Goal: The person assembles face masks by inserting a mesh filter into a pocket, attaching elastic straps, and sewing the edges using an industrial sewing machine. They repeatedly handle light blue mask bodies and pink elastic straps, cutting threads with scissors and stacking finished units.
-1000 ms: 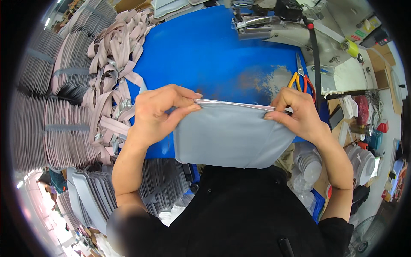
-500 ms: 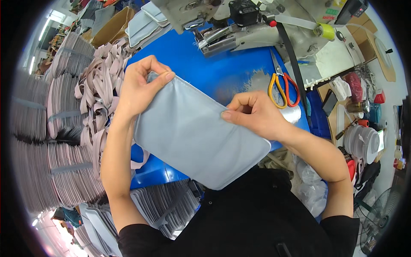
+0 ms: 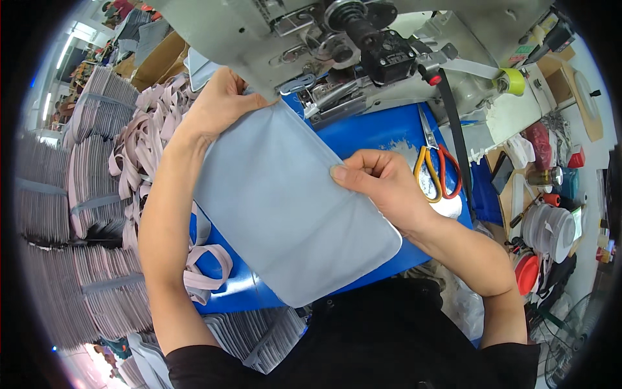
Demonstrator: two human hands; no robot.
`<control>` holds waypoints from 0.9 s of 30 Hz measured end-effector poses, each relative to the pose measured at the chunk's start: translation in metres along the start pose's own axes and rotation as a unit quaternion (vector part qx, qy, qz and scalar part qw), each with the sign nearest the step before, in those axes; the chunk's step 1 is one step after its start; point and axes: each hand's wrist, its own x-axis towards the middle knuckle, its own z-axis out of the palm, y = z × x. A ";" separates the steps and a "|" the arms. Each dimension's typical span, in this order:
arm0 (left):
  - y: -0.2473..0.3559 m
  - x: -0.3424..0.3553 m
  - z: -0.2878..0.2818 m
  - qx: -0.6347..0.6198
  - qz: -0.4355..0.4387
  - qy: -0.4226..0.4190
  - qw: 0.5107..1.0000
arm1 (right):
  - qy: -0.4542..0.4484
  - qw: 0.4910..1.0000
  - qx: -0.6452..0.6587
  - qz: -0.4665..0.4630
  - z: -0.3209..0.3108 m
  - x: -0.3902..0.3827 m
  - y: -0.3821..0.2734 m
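Between my two hands stretches a light grey-blue fabric panel (image 3: pixel 278 207), rectangular with rounded corners and a stitched edge. My left hand (image 3: pixel 223 107) pinches its far left corner, close under the head of a sewing machine (image 3: pixel 363 52). Partway along the panel's far right edge, my right hand (image 3: pixel 382 181) grips it between thumb and curled fingers. The near end of the panel hangs toward my black shirt. Just beyond my right hand lie scissors (image 3: pixel 437 168) with one yellow and one red handle, on the blue tabletop (image 3: pixel 356 133).
Bundled stacks of grey panels (image 3: pixel 103 188) rise at the left, beside a heap of pinkish straps (image 3: pixel 142 129). Another stack (image 3: pixel 259 334) is below the table's near edge. A side table at the right carries a phone (image 3: pixel 501 170), a jar and white spools (image 3: pixel 547 227).
The panel and my left hand have come closer to the machine head, which now fills more of the view. Both hands keep their hold on the panel.
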 end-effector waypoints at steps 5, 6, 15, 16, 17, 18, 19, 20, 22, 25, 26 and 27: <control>-0.014 0.018 -0.006 0.037 0.052 0.009 0.998 | 0.021 0.999 0.024 0.008 0.006 0.005 -0.004; -0.017 0.021 -0.008 0.029 0.036 0.003 0.999 | 0.023 0.999 0.028 0.006 0.006 0.006 -0.005; -0.043 0.057 -0.041 0.031 0.074 -0.041 0.996 | 0.035 0.997 0.058 -0.031 0.007 0.022 -0.004; -0.046 0.062 -0.041 -0.027 0.085 -0.058 0.994 | 0.033 0.996 0.074 -0.037 0.007 0.025 -0.001; -0.049 0.063 -0.042 0.041 0.115 -0.058 0.991 | 0.029 0.995 0.089 -0.043 0.008 0.026 0.002; -0.042 0.063 -0.039 0.106 0.146 -0.054 0.982 | 0.036 0.994 0.095 -0.039 0.009 0.025 0.001; -0.038 0.061 -0.035 0.127 0.155 -0.045 0.979 | 0.041 0.994 0.100 -0.034 0.010 0.022 0.001; -0.034 0.058 -0.031 0.150 0.164 -0.036 0.974 | 0.044 0.993 0.106 -0.029 0.011 0.019 0.002; -0.028 0.046 -0.022 0.146 0.153 0.002 0.977 | 0.043 0.992 0.111 -0.030 0.011 0.014 0.003; -0.024 0.030 -0.012 0.281 0.177 0.100 0.938 | 0.028 0.992 0.113 -0.045 0.011 0.015 0.008; -0.022 0.021 -0.012 0.313 0.158 0.133 0.927 | 0.021 0.992 0.113 -0.051 0.012 0.017 0.008; -0.019 0.005 0.000 0.265 0.144 0.201 0.932 | 0.023 0.993 0.107 -0.051 0.013 0.019 0.007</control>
